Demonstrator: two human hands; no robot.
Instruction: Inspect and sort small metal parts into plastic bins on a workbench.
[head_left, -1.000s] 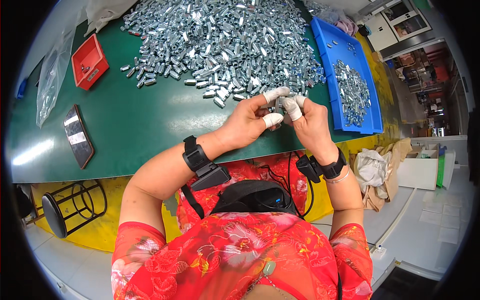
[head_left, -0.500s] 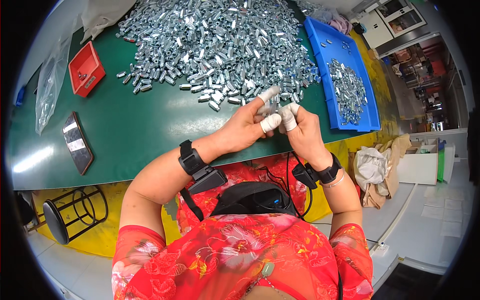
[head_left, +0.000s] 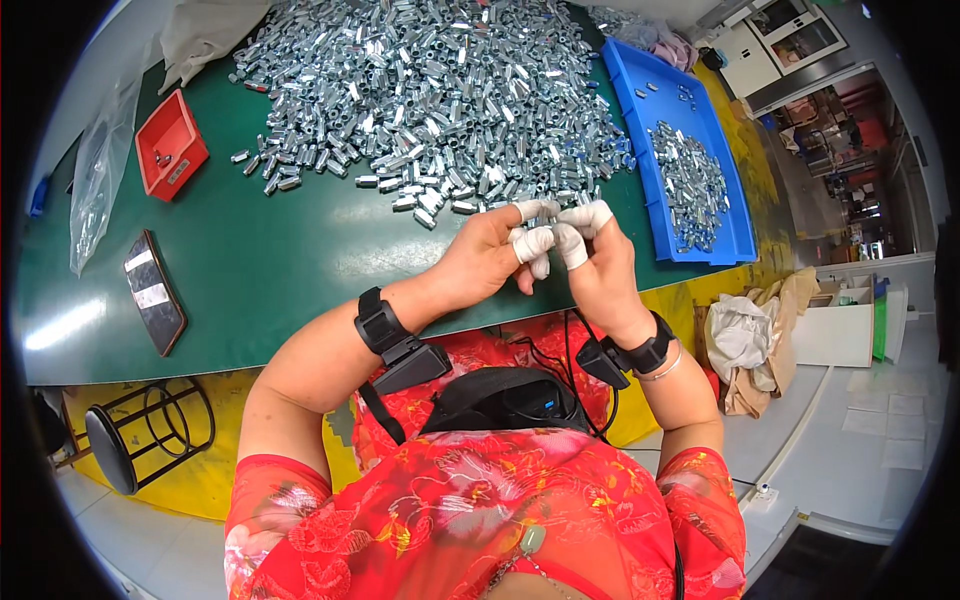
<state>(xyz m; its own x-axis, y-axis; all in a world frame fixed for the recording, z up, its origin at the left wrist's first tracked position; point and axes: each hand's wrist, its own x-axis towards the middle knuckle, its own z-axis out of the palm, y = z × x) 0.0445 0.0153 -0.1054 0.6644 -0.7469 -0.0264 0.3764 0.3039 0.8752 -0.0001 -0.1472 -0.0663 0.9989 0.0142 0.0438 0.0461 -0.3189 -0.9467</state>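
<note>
A large pile of silvery hex coupling nuts (head_left: pixel 440 95) covers the far middle of the green table (head_left: pixel 290 250). Just in front of its near edge, my left hand (head_left: pixel 490 250) and my right hand (head_left: pixel 604 262) meet, with white finger cots on thumbs and fingers. Both are closed at the fingertips, pinching a small metal hex coupling nut (head_left: pixel 549 222) between them. Fingers cover most of that nut. To the right stands a blue tray (head_left: pixel 640 150) with more of the nuts heaped in it.
A red bin (head_left: pixel 186 180) with a few small pieces sits at the left, a phone (head_left: pixel 156 295) nearer me. Clear plastic (head_left: pixel 95 190) hangs over the table's left side. A black stool (head_left: pixel 112 450) is below left; crumpled bags (head_left: pixel 745 345) lie at right.
My right fingers have shifted from beside the left thumb to spread up over the nut. The left index finger has bent inward to meet them. The view has shifted slightly.
</note>
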